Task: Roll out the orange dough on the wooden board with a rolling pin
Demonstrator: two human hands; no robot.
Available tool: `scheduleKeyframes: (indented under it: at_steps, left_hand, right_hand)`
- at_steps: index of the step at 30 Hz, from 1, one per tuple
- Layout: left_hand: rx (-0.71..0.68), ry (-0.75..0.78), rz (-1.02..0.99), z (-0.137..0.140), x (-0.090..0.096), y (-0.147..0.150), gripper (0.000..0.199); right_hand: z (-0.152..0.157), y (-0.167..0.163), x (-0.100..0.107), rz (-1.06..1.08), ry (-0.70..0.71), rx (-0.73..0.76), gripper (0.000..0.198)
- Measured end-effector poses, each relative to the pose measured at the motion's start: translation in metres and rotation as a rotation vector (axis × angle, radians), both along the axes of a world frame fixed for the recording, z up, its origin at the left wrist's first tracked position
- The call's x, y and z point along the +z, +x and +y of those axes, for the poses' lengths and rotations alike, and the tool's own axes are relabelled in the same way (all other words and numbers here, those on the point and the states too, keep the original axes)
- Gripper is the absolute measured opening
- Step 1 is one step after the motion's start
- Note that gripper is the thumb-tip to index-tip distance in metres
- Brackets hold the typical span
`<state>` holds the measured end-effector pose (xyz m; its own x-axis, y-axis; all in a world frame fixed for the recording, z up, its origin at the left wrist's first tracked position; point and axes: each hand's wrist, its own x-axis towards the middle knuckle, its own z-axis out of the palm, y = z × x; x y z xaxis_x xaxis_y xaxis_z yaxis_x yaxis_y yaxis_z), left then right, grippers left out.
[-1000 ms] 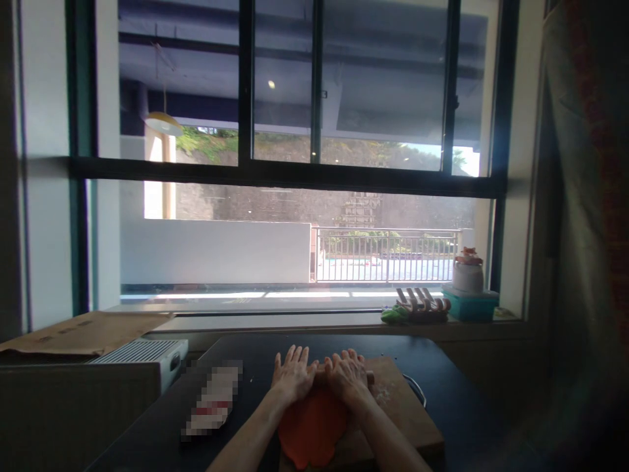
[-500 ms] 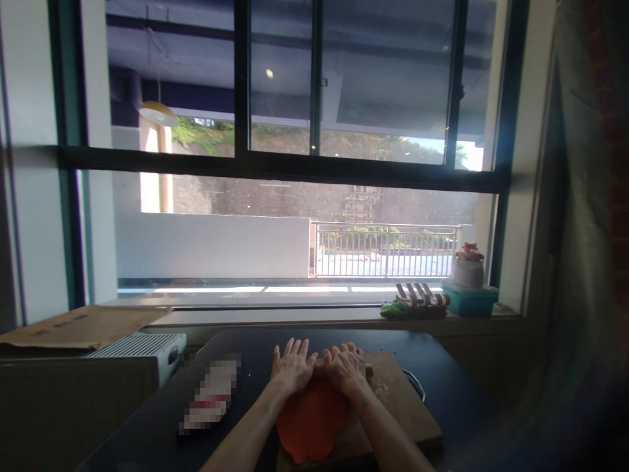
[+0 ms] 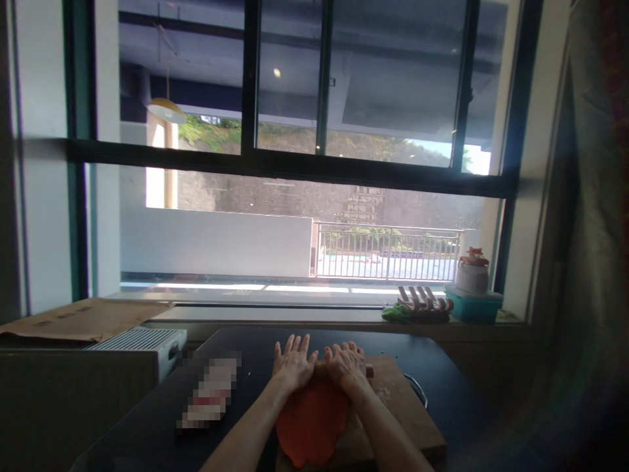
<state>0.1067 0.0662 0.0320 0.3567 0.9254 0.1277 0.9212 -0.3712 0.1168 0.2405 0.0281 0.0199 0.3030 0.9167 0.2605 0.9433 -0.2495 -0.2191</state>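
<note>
Two hands lie palm-down over a rolling pin (image 3: 369, 372) in the lower middle of the frame, with an orange sheet of dough (image 3: 312, 426) just below them, between the forearms. The left hand (image 3: 293, 366) has its fingers straight and fanned wide; the right hand (image 3: 346, 364) keeps its fingers closer together, and whether they curl around the pin I cannot tell. The pin's right end shows beyond the right hand; its left end is hidden.

The dough is flat, smooth and matte, with a wavy lower edge. It lies on a wooden board (image 3: 417, 426) dusted with white powder (image 3: 384, 393), the forearms covering part of both.

Left of the hands, a pixelated object (image 3: 211, 393) rests on the dark table (image 3: 162, 410). A curved metal handle (image 3: 417, 390) sits right of the board. At the window's lower right stands a turquoise box (image 3: 474, 308).
</note>
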Motion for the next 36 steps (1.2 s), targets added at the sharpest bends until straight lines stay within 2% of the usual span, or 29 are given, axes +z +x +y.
scheduleKeyframes:
  at_steps: [5, 17, 29, 36]
  left_hand:
    - [0.001, -0.003, 0.01, 0.005, 0.0, 0.001, 0.068]
    - [-0.019, 0.023, 0.011, -0.02, -0.001, -0.008, 0.066]
    - [0.015, -0.003, -0.001, 0.017, -0.007, 0.005, 0.07]
    - [0.0, 0.001, 0.005, 0.008, -0.007, 0.0, 0.069]
  right_hand:
    - [0.002, 0.001, 0.001, 0.005, 0.016, 0.002, 0.044]
    - [-0.023, -0.006, -0.003, -0.012, 0.043, 0.016, 0.043]
    - [0.01, 0.004, 0.001, -0.007, 0.008, -0.01, 0.045]
    - [-0.001, 0.001, 0.0, 0.005, 0.019, -0.007, 0.045]
